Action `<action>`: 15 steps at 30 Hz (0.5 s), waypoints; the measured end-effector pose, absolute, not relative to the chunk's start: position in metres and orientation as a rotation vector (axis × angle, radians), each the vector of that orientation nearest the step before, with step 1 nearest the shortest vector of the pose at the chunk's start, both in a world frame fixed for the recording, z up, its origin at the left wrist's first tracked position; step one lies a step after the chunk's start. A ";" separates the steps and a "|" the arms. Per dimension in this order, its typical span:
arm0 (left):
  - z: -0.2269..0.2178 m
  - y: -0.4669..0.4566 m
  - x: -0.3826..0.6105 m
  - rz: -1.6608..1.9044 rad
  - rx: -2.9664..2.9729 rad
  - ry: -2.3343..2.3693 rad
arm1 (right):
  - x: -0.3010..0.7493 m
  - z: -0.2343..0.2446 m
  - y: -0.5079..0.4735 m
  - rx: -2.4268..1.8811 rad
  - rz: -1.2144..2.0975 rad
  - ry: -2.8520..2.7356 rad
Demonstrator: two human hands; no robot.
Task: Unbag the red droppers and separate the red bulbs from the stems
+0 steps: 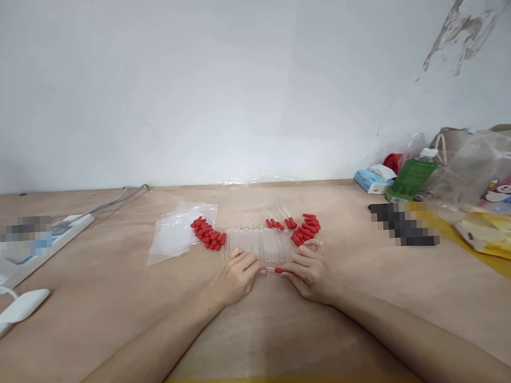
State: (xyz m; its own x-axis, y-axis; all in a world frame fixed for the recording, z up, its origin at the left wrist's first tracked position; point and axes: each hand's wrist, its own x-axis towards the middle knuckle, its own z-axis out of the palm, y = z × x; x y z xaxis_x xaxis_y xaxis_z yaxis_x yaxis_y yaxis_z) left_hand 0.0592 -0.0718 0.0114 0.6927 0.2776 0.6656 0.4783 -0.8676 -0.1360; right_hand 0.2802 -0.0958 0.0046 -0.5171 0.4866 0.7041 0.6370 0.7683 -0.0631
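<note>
My left hand (239, 275) is closed, its fingertips pinching a thin clear dropper tube. At the tube's right end sits a red rubber bulb (278, 270), gripped by the fingertips of my right hand (310, 273). Just beyond both hands lies a row of clear dropper tubes (258, 244), side by side. One pile of red bulbs (207, 234) flanks the row on the left, another pile of red bulbs (308, 229) on the right. Behind the row rest several droppers with bulbs (275, 223), their tubes pointing towards the wall.
Clear plastic bags (172, 233) lie left of the bulbs. Far left are a power strip (75, 225) and a white plug-like piece (24, 306). To the right stand a tissue pack (372, 181), a green bottle (413, 177) and a yellow packet (497, 236), near a blurred dark object (403, 224).
</note>
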 end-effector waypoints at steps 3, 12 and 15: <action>0.012 -0.071 0.059 -0.961 -2.609 -0.581 | 0.282 0.006 -0.097 -0.827 -0.245 -2.227; 0.007 -0.073 0.061 -1.123 -2.565 -0.596 | 0.288 0.014 -0.093 -0.768 -0.179 -2.199; 0.010 -0.068 0.052 -1.206 -2.513 -0.713 | 0.302 0.024 -0.086 -0.792 -0.035 -2.134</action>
State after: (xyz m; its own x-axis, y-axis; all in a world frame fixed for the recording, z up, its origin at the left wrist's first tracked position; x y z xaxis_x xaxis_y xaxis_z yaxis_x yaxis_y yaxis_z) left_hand 0.0518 -0.0679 0.0100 0.5340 0.3162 0.7841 0.5349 -0.8446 -0.0237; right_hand 0.3024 -0.0858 0.0241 -0.4491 0.5261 0.7222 0.5494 0.8000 -0.2411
